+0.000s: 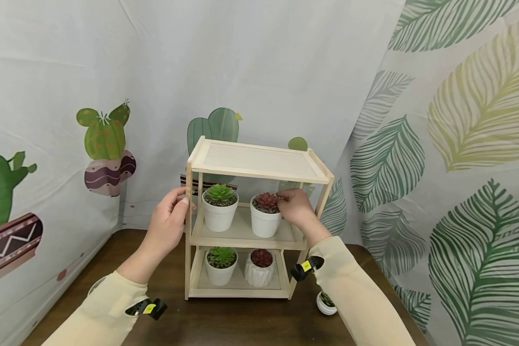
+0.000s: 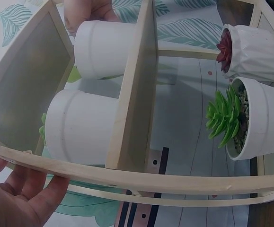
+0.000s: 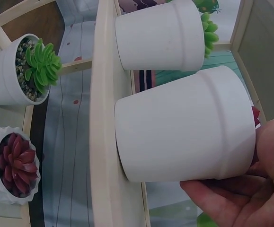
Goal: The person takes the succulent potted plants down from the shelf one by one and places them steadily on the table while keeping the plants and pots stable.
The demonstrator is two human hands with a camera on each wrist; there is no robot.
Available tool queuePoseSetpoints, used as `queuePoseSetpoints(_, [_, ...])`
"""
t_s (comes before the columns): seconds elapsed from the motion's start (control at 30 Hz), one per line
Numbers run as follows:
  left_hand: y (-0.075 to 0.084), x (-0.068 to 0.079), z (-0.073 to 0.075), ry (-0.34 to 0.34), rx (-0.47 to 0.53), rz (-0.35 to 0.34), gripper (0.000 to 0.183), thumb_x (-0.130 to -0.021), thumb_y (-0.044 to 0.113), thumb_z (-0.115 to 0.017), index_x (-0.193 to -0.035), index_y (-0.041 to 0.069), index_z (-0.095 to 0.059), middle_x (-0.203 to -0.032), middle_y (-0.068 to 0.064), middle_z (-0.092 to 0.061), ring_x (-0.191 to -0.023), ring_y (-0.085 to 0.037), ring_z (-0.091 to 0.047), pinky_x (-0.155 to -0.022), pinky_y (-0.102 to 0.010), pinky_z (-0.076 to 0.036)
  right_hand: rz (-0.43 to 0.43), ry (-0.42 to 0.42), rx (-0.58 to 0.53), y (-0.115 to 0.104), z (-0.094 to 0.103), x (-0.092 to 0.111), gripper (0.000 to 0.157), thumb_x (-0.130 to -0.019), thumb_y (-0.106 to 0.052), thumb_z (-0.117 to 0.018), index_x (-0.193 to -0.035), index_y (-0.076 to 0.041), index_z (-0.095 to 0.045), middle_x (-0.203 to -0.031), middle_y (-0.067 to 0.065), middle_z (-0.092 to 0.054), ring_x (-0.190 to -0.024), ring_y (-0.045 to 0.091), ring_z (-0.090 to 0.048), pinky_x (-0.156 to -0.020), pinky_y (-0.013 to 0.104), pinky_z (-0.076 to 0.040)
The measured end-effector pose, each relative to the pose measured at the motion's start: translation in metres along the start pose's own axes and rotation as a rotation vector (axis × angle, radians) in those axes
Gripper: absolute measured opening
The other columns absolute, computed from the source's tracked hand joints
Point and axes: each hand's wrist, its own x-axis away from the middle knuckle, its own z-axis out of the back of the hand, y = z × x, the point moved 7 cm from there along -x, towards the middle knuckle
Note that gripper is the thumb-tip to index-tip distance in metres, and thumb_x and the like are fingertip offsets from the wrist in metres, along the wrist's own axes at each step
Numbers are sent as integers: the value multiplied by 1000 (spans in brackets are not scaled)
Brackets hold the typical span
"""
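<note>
A three-tier wooden shelf [image 1: 259,244] stands on the table. My left hand [image 1: 168,218] grips its left front post [image 2: 94,174], fingers curled behind the wood. On the middle tier, my right hand [image 1: 297,207] pinches the rim of a white pot [image 3: 184,127] holding a red succulent [image 1: 266,202], thumb over the rim and fingers along the outside. The pot's base is at the tier board. To its left sits a white pot [image 1: 219,216] with a green succulent [image 1: 220,192]. In the right wrist view the red leaves are mostly hidden by pot and hand.
Below, on the bottom tier, are a white pot [image 1: 221,275] with a green succulent and a ridged white pot [image 1: 259,276] with a red one. A small striped pot [image 1: 327,304] stands on the brown table [image 1: 242,327] beside the right forearm. Printed cloth hangs behind.
</note>
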Motion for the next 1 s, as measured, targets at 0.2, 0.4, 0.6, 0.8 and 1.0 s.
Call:
queuePoseSetpoints(0.2, [-1,0,0,3,-3,-2,41,-111,32,-35,-140,15,-58,-111,-18,-69,-90,-22,-60,-73,-31,-51,6,-17,-3,-2,3,0,37,-101,-9,-49,-130,0,-69,-94,18,-76,-64,13,-60,-57,25,-47])
queuePoseSetpoints(0.4, [-1,-1,1,8,0,-8,41,-111,31,-35,-139,13,-58,-110,-18,-69,-91,-22,-60,-71,-31,-52,23,-23,-21,-5,6,0,38,-101,-9,-48,-132,1,-68,-102,20,-76,-63,12,-60,-57,25,-48])
queuePoseSetpoints(0.6, [-1,-1,1,10,-1,-14,40,-111,30,-36,-139,14,-59,-109,-16,-69,-90,-21,-60,-71,-30,-52,20,-41,-25,-8,8,3,39,-101,-9,-48,-134,2,-66,-119,22,-73,-71,17,-68,-61,27,-53])
queuePoseSetpoints(0.8, [0,-1,2,11,4,-16,39,-111,30,-37,-138,14,-60,-108,-17,-69,-88,-19,-60,-71,-29,-51,30,-61,-25,-13,11,5,39,-102,-9,-48,-134,1,-66,-125,22,-71,-79,19,-71,-64,29,-57])
queuePoseSetpoints(1.0, [1,-1,2,9,12,-15,39,-111,31,-37,-138,15,-60,-108,-18,-69,-86,-19,-60,-69,-29,-52,44,-79,-26,-18,13,8,40,-99,-6,-47,-133,1,-67,-129,22,-69,-78,17,-71,-63,28,-57])
